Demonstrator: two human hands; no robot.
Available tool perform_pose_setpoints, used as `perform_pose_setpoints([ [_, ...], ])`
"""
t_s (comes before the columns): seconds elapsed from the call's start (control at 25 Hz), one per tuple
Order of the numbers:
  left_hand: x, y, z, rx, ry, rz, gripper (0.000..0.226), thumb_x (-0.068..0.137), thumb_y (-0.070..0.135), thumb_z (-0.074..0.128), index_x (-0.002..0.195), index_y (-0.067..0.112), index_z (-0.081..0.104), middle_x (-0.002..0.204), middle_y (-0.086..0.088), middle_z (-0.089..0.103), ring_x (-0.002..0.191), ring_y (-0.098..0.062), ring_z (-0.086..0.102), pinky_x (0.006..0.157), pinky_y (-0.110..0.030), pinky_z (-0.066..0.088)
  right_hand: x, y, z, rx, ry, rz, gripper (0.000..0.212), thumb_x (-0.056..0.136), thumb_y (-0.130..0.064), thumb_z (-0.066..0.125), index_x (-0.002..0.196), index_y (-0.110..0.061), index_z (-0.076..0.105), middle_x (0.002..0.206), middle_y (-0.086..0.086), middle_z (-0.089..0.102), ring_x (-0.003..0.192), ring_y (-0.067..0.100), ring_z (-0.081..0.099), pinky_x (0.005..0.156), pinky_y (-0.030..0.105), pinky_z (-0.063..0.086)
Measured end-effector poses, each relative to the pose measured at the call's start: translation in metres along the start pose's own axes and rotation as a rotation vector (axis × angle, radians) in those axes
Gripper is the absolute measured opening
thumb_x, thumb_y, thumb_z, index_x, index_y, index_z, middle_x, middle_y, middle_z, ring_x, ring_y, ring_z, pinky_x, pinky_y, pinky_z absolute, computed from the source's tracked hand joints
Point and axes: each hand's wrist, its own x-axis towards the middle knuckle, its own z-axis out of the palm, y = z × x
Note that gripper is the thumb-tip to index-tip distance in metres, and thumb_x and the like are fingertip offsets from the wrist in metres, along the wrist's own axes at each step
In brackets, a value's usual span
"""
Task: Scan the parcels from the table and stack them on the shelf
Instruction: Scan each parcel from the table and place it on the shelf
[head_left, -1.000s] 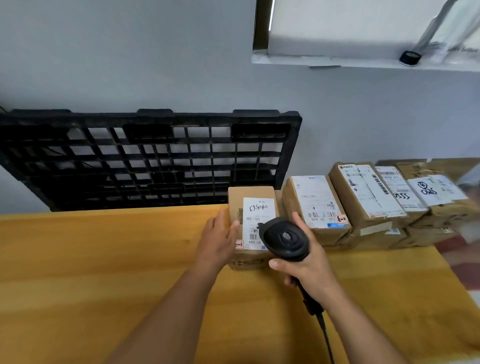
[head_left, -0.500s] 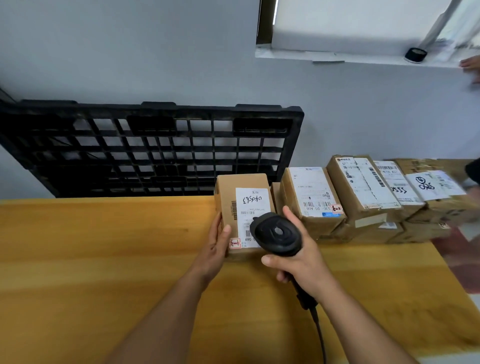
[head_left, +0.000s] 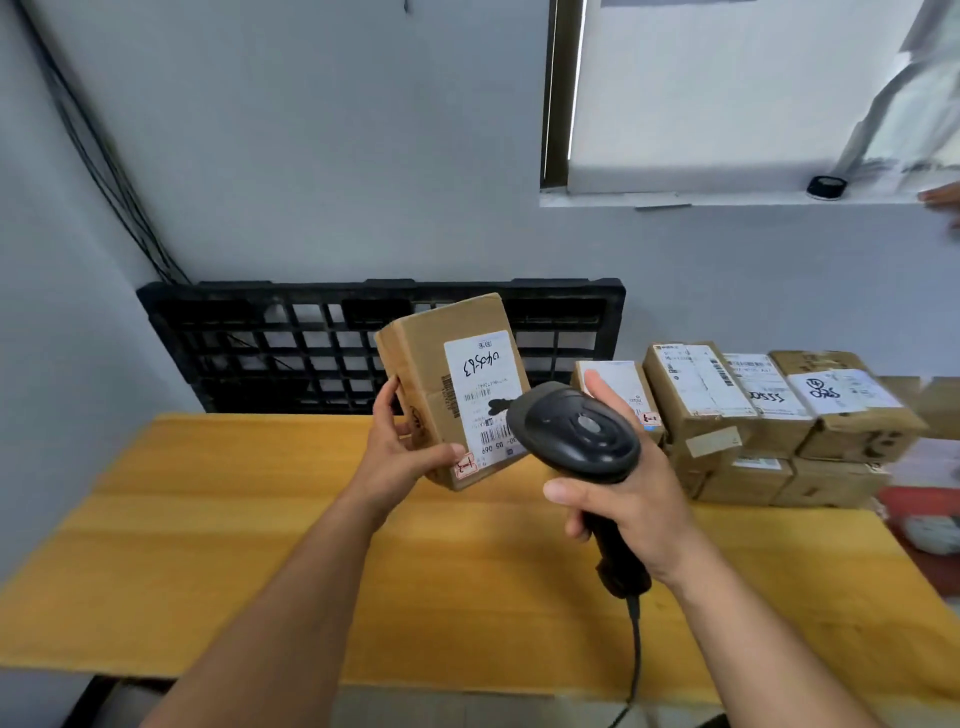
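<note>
My left hand (head_left: 400, 457) grasps the parcel (head_left: 415, 364) at its lower left corner: the thumb lies across the labelled face and the fingers curl round the left side. My right hand (head_left: 623, 514) is clenched round the handle of the scanner (head_left: 576, 434), with one finger raised beside the far side of the head. The scanner head overlaps the lower right of the white label (head_left: 485, 384); whether it touches the label, I cannot tell. A black cord (head_left: 635, 654) hangs from the handle base.

The parcel is held in the air above the far part of the table (head_left: 260, 545), clear of the wood. Its long axis stands nearly upright, the top leaning slightly left and away. The labelled face is turned toward me, and its handwritten digits read inverted.

The table is yellow wood. At its far right stands a row of parcels (head_left: 779, 415), two layers high, labels upward. A black pallet (head_left: 260, 353) leans on edge against the grey wall behind the table. Black cables (head_left: 104, 156) run down the wall at left. Above right is a window sill (head_left: 727, 198) bearing a small round black object (head_left: 826, 186).
</note>
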Motion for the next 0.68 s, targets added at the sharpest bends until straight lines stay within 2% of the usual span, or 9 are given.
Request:
perform_pose_setpoints([
  [0.12,-0.021,0.014,-0.008,0.044,0.04,0.04,0.128,0.045,0.03,0.088,0.147,0.046,0.012,0.121,-0.005,0.051,0.115,-0.028,0.056,0.094,-0.052,0.051,-0.019,-0.025,0.006,0.051,-0.063,-0.08,0.11,0.056,-0.024,0.085,0.147,-0.044,0.028,0.104,0.013,0.072,0.048,0.029,0.06,0.047,0.036,0.053],
  [0.2,-0.035,0.021,-0.012,0.056,0.06,0.058,0.129,0.041,0.034,0.087,0.146,0.046,0.012,0.121,-0.004,0.052,0.116,-0.027,0.055,0.095,-0.052,0.051,-0.029,-0.036,0.009,0.068,-0.084,-0.112,0.106,0.057,-0.023,0.085,0.144,-0.046,0.03,0.094,0.01,0.073,0.047,0.03,0.06,0.047,0.037,0.053],
  [0.28,-0.047,0.025,-0.015,0.051,0.077,0.075,0.129,0.044,0.029,0.089,0.147,0.044,0.012,0.121,-0.003,0.052,0.115,-0.026,0.055,0.095,-0.052,0.05,-0.038,-0.041,0.012,0.068,-0.1,-0.13,0.104,0.057,-0.022,0.084,0.144,-0.046,0.031,0.086,0.006,0.073,0.047,0.031,0.06,0.048,0.038,0.053],
  [0.4,-0.069,0.031,-0.019,0.044,0.111,0.102,0.12,0.061,0.012,0.088,0.149,0.04,0.012,0.119,-0.001,0.05,0.115,-0.026,0.054,0.095,-0.05,0.051,-0.055,-0.042,0.016,0.048,-0.142,-0.133,0.108,0.059,-0.023,0.084,0.149,-0.041,0.027,0.078,0.005,0.073,0.048,0.032,0.059,0.049,0.038,0.052],
  [0.44,-0.076,0.032,-0.021,0.045,0.128,0.11,0.117,0.064,0.009,0.087,0.148,0.041,0.011,0.119,-0.001,0.05,0.115,-0.026,0.054,0.095,-0.05,0.051,-0.06,-0.042,0.017,0.041,-0.155,-0.126,0.109,0.058,-0.023,0.084,0.149,-0.04,0.026,0.078,0.006,0.073,0.048,0.032,0.059,0.049,0.039,0.052],
  [0.56,-0.096,0.033,-0.026,0.053,0.184,0.115,0.121,0.058,0.018,0.089,0.147,0.045,0.011,0.122,-0.005,0.051,0.114,-0.027,0.056,0.094,-0.051,0.051,-0.076,-0.039,0.02,0.021,-0.183,-0.107,0.111,0.058,-0.025,0.085,0.15,-0.04,0.024,0.084,0.008,0.073,0.049,0.032,0.06,0.049,0.039,0.053],
  [0.68,-0.117,0.032,-0.028,0.047,0.234,0.123,0.12,0.06,0.015,0.089,0.146,0.047,0.012,0.122,-0.009,0.054,0.111,-0.028,0.059,0.092,-0.052,0.052,-0.088,-0.038,0.024,0.026,-0.212,-0.101,0.112,0.055,-0.026,0.085,0.148,-0.04,0.025,0.081,0.007,0.073,0.048,0.031,0.059,0.048,0.04,0.052],
])
